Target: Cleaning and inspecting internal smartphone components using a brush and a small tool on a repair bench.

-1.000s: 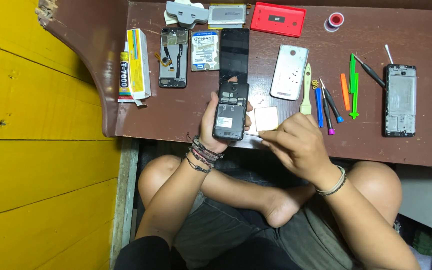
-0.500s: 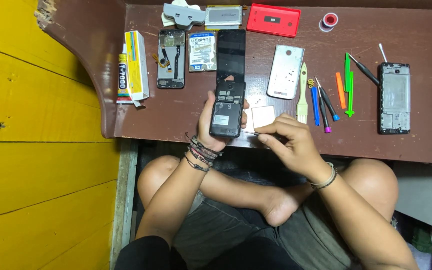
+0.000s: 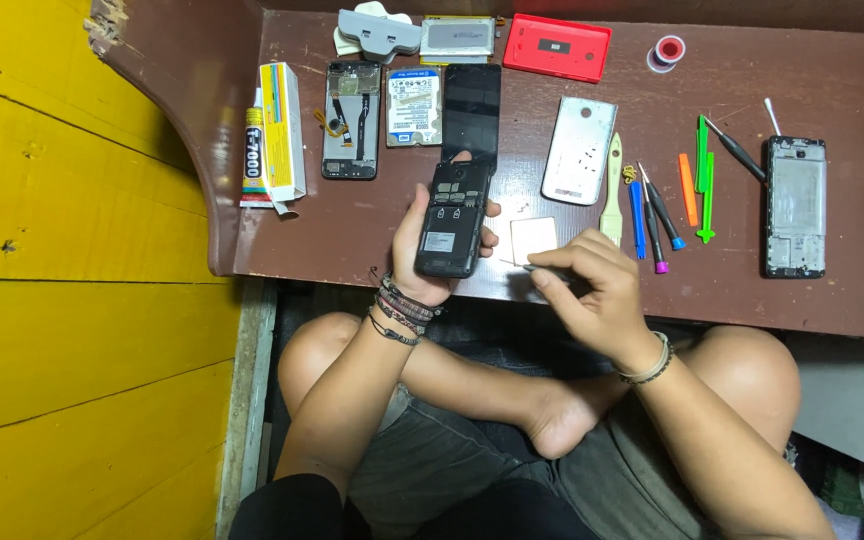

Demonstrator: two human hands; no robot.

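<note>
Left hand (image 3: 422, 250) grips the opened phone (image 3: 450, 220) over the worktop's (image 3: 372, 240) near edge; right hand (image 3: 592, 290) pinches a thin tool (image 3: 517, 265), bare wood between.

Dark reddish-brown wooden table (image 3: 372, 230) against bright yellow plank wall (image 3: 62, 300); black opened phone body (image 3: 449, 218) with grey inner patches; glossy red plastic phone cover (image 3: 557, 46); silver back cover (image 3: 579, 151); green (image 3: 703, 170), orange (image 3: 687, 189) and blue-handled plastic tools (image 3: 637, 219)

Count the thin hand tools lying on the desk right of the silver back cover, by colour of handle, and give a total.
Green pry tools: 2
Orange pry tool: 1
Blue-handled screwdriver: 1
Blue-tipped black screwdriver: 1
Pink-tipped black screwdriver: 1
Plain black tool: 1
Cream brush: 1
Total: 8
</note>
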